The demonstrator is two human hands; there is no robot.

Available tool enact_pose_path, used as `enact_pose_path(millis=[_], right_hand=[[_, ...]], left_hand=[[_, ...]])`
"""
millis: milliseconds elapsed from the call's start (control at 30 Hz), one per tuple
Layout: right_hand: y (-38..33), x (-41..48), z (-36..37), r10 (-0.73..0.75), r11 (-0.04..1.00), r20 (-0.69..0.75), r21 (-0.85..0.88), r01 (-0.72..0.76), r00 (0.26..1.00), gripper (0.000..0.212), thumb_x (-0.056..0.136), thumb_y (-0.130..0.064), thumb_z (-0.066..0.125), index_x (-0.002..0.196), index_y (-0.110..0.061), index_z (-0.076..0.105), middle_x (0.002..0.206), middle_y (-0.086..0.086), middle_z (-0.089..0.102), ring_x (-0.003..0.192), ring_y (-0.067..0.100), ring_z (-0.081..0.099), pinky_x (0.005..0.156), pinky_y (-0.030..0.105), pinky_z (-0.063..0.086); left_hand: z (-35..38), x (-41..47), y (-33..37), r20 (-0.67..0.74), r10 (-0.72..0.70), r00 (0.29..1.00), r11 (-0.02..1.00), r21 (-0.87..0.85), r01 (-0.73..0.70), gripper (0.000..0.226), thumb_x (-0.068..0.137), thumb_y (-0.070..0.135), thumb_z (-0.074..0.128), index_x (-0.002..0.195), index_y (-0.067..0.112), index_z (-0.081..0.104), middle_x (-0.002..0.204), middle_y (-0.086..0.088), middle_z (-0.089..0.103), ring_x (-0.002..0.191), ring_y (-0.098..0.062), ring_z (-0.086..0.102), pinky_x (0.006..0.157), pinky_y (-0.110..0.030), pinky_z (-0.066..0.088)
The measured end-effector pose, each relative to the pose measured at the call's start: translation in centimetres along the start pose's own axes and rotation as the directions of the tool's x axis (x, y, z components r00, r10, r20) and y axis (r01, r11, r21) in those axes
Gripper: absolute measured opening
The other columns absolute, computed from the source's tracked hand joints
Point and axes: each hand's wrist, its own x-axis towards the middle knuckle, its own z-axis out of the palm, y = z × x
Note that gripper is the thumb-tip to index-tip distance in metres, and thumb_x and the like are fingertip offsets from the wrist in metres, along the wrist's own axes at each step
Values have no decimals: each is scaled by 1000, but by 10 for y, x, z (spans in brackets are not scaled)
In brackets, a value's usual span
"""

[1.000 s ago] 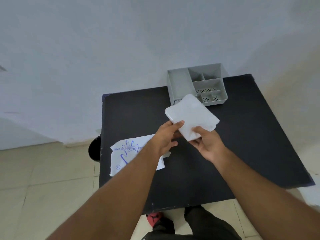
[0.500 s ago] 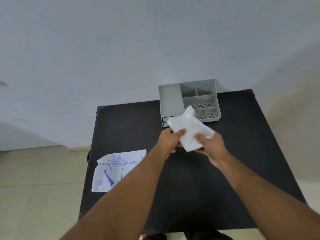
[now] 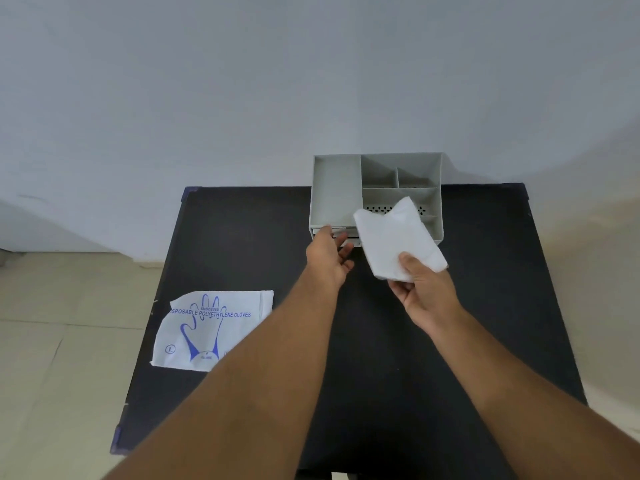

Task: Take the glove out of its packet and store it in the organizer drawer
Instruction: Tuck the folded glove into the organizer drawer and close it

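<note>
A folded white glove (image 3: pixel 394 237) is pinched at its near corner by my right hand (image 3: pixel 420 289), held up in front of the grey organizer (image 3: pixel 336 192) at the table's far edge. My left hand (image 3: pixel 329 254) has let go of the glove and reaches forward with fingers apart, its fingertips at the front of the drawer (image 3: pixel 341 232) under the organizer's left side. The drawer looks closed. The empty white packet (image 3: pixel 211 327) with blue glove print lies flat at the table's left edge.
The black table (image 3: pixel 450 341) stands against a pale wall. The organizer has several open compartments on top, some with perforated floors. Tiled floor shows on the left, past the table edge.
My left hand released the glove and moved forward to the drawer front. My right hand now holds the glove alone, slightly to the right. The view tilted up toward the organizer.
</note>
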Motion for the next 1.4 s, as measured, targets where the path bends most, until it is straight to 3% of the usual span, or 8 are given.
enact_pose_path(millis=[133, 533, 700, 833, 967, 1100, 1200, 1400], right_hand=[[-1, 5, 2, 12, 1000, -8, 9, -11, 1000, 31, 90, -2, 67, 111, -23, 58, 122, 6, 66, 108, 25, 66, 70, 39, 59], [2, 3, 27, -40, 997, 36, -63, 42, 999, 24, 92, -8, 67, 108, -24, 59, 110, 2, 70, 97, 21, 70, 68, 33, 58], [19, -6, 25, -36, 994, 34, -105, 39, 999, 23, 92, -9, 66, 108, -24, 60, 110, 3, 70, 96, 21, 70, 68, 33, 57], [27, -12, 20, -31, 994, 3, -101, 31, 1000, 23, 91, -8, 67, 107, -24, 60, 112, 4, 70, 100, 23, 69, 71, 35, 57], [32, -16, 15, -40, 993, -16, -108, 39, 999, 23, 91, -9, 67, 105, -25, 60, 111, 2, 70, 98, 21, 70, 71, 35, 57], [33, -19, 8, -42, 996, -21, -83, 41, 999, 25, 91, -7, 67, 106, -25, 59, 112, 2, 70, 99, 21, 70, 69, 35, 58], [36, -21, 2, -29, 998, -36, -62, 27, 999, 26, 90, -7, 68, 109, -23, 60, 114, 3, 70, 101, 22, 70, 64, 33, 59], [44, -23, -3, -26, 999, -69, -38, 23, 997, 31, 88, -5, 68, 113, -21, 61, 117, 4, 70, 105, 24, 69, 63, 34, 59]], left_hand=[[1, 6, -7, -30, -7, 1000, 997, 78, 9, 21, 98, 33, 57, 114, 20, 64, 95, 1, 67, 75, -15, 60, 87, -43, 45], [-36, -9, -41, -133, -11, 991, 957, 286, 49, 27, 89, 38, 61, 102, 16, 68, 84, 1, 64, 68, -16, 58, 59, -31, 42], [-63, -21, -56, -79, -68, 995, 885, 455, 97, 24, 90, 38, 61, 95, 16, 68, 85, 1, 68, 68, -16, 59, 61, -32, 41], [-75, -27, -58, 6, -215, 977, 813, 555, 176, 27, 89, 44, 62, 93, 18, 67, 92, 0, 71, 75, -18, 62, 75, -37, 43], [-76, -30, -51, 4, -252, 968, 690, 702, 177, 51, 87, 62, 55, 107, 16, 67, 102, 0, 74, 83, -21, 68, 85, -43, 45], [-77, -26, -43, -17, -103, 995, 667, 740, 82, 77, 80, 69, 56, 136, 18, 45, 123, -4, 63, 90, -21, 68, 71, -37, 43], [-80, -21, -35, 14, 5, 1000, 657, 754, -14, 65, 86, 55, 61, 136, 16, 49, 123, -4, 63, 88, -18, 67, 60, -30, 39], [-84, -21, -28, 73, -122, 990, 510, 860, -1, 34, 89, 37, 61, 116, 17, 64, 99, 5, 73, 77, -15, 69, 69, -33, 41]])
